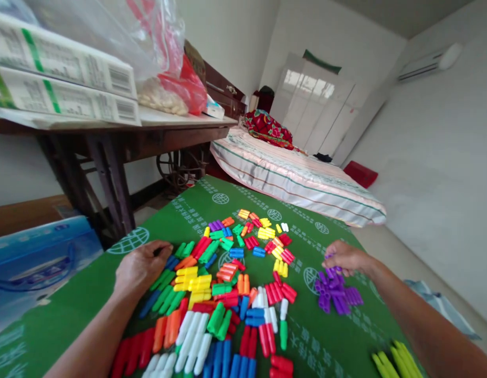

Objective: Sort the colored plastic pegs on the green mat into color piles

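Observation:
My right hand (343, 258) is closed, its fingertips pinching a purple plastic tube-shaped piece (335, 269) over a small purple pile (333, 294) on the right of the green board. At the left edge of the large spread of coloured pieces, my left hand (143, 266) rests with curled fingers. What its fingers hold, if anything, is hidden. Blue and green pieces (162, 281) lie right beside it. Across the middle are red, yellow, orange, white and green pieces, many joined in rows, such as a white cluster (193, 341) near the front.
Lime-green pieces (396, 359) sit at the board's front right corner. The green board (306, 336) carries printed white globes. To the left stands a table (180, 126) with boxes (66, 89) and plastic bags. A bed (298, 168) is behind, and a blue package (46, 268) lies at left.

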Tool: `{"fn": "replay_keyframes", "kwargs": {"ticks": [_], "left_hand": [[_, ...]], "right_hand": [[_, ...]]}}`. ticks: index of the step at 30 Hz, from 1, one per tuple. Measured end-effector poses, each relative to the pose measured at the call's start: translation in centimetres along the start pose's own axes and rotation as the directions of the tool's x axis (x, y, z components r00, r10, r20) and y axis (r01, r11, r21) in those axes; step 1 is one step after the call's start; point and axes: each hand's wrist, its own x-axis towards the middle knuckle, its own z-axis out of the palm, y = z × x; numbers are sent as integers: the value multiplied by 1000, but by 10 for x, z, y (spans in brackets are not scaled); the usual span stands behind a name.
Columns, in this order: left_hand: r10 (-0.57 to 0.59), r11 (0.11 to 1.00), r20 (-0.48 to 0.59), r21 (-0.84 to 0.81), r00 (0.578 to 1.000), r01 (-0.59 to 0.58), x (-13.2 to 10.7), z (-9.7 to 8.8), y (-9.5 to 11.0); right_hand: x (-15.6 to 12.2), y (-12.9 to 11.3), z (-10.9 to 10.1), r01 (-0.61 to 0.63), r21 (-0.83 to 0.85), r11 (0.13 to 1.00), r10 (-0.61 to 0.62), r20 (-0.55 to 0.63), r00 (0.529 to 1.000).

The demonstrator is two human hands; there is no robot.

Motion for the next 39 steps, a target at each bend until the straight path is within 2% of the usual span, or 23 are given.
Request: {"fn": "replay_keyframes", "kwargs": {"ticks": [4, 9, 13, 17, 22, 30, 39], "left_hand": [[-21, 999, 0, 31, 1000, 21, 2, 0, 2], [-11, 1000, -13, 17, 1000, 11, 3, 2, 2], [-14, 1000, -1, 21, 1000, 14, 2, 1, 3], [-12, 999, 1, 30, 1000, 12, 2, 1, 5], [-16, 999, -3, 46, 1000, 16, 2, 0, 4], [-39, 998, 19, 43, 999, 38, 1, -1, 5], [-30, 1000, 36, 10, 999, 29, -2, -3, 8]], "right_hand": [[-7, 51, 20, -93, 107, 990, 96, -24, 995], [-13, 77, 53, -143, 213, 967, 161, -72, 984], [-12, 82, 70, -161, 256, 953, 195, -116, 974], [-8, 86, 76, -176, 250, 952, 218, -151, 964], [-7, 88, 77, -201, 233, 951, 242, -164, 956], [-21, 93, 69, -176, 236, 956, 231, -230, 946], [-17, 85, 75, -95, 170, 981, 134, -233, 963]]}}
